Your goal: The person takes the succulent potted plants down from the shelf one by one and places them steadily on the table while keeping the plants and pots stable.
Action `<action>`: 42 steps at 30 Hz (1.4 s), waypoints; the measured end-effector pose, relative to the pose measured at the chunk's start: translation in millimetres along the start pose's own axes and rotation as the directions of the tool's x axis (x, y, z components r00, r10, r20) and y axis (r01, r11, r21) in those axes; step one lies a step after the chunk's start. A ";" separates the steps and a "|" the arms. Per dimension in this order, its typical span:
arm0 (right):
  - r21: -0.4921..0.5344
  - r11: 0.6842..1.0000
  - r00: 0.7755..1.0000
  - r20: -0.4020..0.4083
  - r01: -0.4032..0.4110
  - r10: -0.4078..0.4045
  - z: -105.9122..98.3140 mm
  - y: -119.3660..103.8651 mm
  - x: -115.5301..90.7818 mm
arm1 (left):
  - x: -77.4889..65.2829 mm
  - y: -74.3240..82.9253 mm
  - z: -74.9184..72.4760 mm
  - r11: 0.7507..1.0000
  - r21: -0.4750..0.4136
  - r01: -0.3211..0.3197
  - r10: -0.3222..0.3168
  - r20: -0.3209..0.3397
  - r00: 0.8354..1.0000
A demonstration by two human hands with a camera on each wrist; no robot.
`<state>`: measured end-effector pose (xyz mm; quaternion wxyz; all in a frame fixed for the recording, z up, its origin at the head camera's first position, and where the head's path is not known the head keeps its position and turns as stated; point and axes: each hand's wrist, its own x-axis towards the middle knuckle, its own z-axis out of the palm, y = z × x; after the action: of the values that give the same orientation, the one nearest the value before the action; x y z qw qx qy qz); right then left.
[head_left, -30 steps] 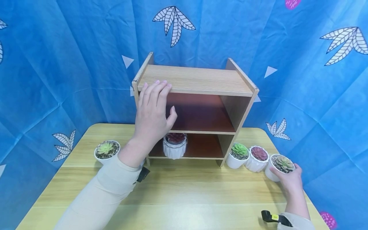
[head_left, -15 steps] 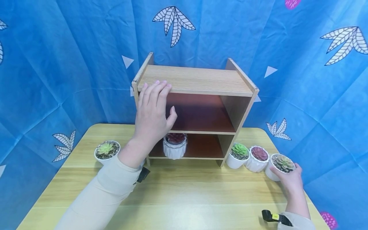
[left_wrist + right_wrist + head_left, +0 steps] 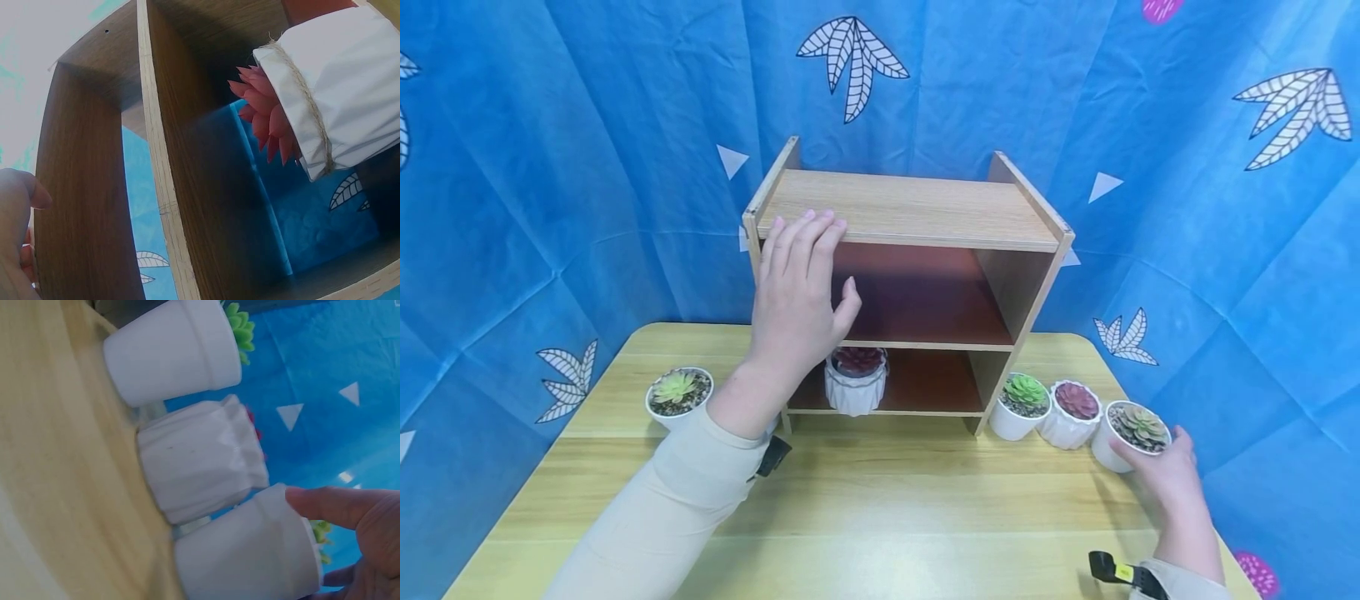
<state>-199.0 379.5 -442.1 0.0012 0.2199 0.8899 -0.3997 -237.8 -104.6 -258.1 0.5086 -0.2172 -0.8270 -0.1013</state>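
Note:
My left hand (image 3: 797, 292) lies flat with straight fingers, its fingertips on the front left edge of the wooden shelf's (image 3: 910, 208) top board. On the lower tier stands a white fluted pot with a dark red succulent (image 3: 857, 379); in the left wrist view twine circles this white pot (image 3: 344, 87). At the right, my right hand (image 3: 1172, 479) is loosely around a smooth white pot with a pale green succulent (image 3: 1131, 437). Its thumb (image 3: 325, 503) touches the rim of that white pot (image 3: 244, 556), and its other fingers are on the far side, partly hidden.
A bright green succulent pot (image 3: 1021, 407) and a fluted pot with a red succulent (image 3: 1071, 412) stand in a row beside the shelf's right side. Another potted succulent (image 3: 677, 396) is at the left, near the left forearm. Blue patterned cloth (image 3: 625, 167) hangs behind the table (image 3: 880, 517).
My right hand has shifted slightly to the right, its fingers loosening around the pale succulent's pot, which has hardly moved. The left hand stays in place.

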 end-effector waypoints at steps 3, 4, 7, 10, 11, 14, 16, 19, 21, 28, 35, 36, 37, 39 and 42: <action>-0.033 0.999 1.000 -0.007 0.010 -0.011 -4.2 -5.6 -3.1 | 0.2 -0.2 -0.3 1.000 0.002 0.000 0.000 -0.004 1.000; -0.044 0.999 1.000 -0.011 0.009 -0.010 -5.3 -7.3 -4.2 | 0.3 -0.3 -0.5 1.000 -0.002 -0.001 0.001 -0.009 1.000; -0.069 0.998 1.000 -0.013 0.002 -0.003 -8.1 -10.9 -7.8 | 0.3 -0.4 -0.8 1.000 -0.007 -0.002 0.001 -0.011 1.000; -0.093 0.996 1.000 -0.009 -0.003 0.003 -10.6 -13.4 -11.3 | 0.0 -0.7 -0.9 1.000 -0.018 0.000 0.000 -0.011 1.000; -0.101 0.995 1.000 -0.009 -0.003 0.002 -11.5 -14.4 -12.4 | -0.1 -0.7 -0.9 1.000 -0.018 0.000 0.000 -0.009 1.000; -0.127 0.992 1.000 -0.003 0.007 -0.007 -14.1 -17.2 -16.0 | -0.5 -1.1 -0.4 1.000 -0.026 0.001 -0.001 -0.011 1.000; -0.147 0.989 1.000 0.000 0.021 -0.021 -15.9 -19.4 -18.6 | -0.7 -1.4 -0.3 1.000 -0.024 0.000 0.000 -0.009 1.000; -0.171 0.984 0.999 0.002 0.048 -0.048 -18.4 -22.8 -22.1 | -0.6 -1.8 -0.8 1.000 -0.015 0.000 0.000 -0.003 1.000; -0.188 0.979 0.997 0.000 0.074 -0.075 -19.4 -24.6 -24.6 | -0.4 -1.8 -1.2 1.000 -0.014 0.000 0.000 -0.003 1.000; -0.224 0.962 0.987 -0.004 0.154 -0.159 -21.9 -29.3 -32.1 | 0.4 -2.0 -2.1 1.000 -0.014 -0.001 0.001 0.000 1.000; -0.250 0.952 0.982 -0.005 0.180 -0.187 -23.4 -35.9 -35.8 | 1.3 -1.8 -1.6 1.000 -0.023 0.000 0.000 -0.003 1.000; -0.253 0.950 0.981 -0.008 0.185 -0.193 -23.7 -37.6 -36.9 | 1.2 -1.9 -1.5 1.000 -0.024 0.000 0.000 -0.003 1.000; -0.255 0.948 0.980 -0.011 0.191 -0.200 -24.2 -39.4 -38.3 | 1.2 -2.0 -1.3 1.000 -0.023 0.001 -0.001 -0.003 1.000; -0.259 0.945 0.978 -0.017 0.199 -0.210 -25.3 -43.2 -41.4 | 1.3 -2.1 -1.4 1.000 -0.020 0.001 -0.001 -0.001 1.000; -0.263 0.940 0.973 -0.025 0.217 -0.231 -27.1 -48.9 -46.1 | 1.4 -2.3 -1.4 1.000 -0.020 0.001 -0.001 -0.002 1.000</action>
<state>-171.9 352.2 -380.7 -0.0401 0.1263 0.9532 -0.2716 -238.3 -106.8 -256.2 0.5074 -0.2217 -0.8254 -0.1099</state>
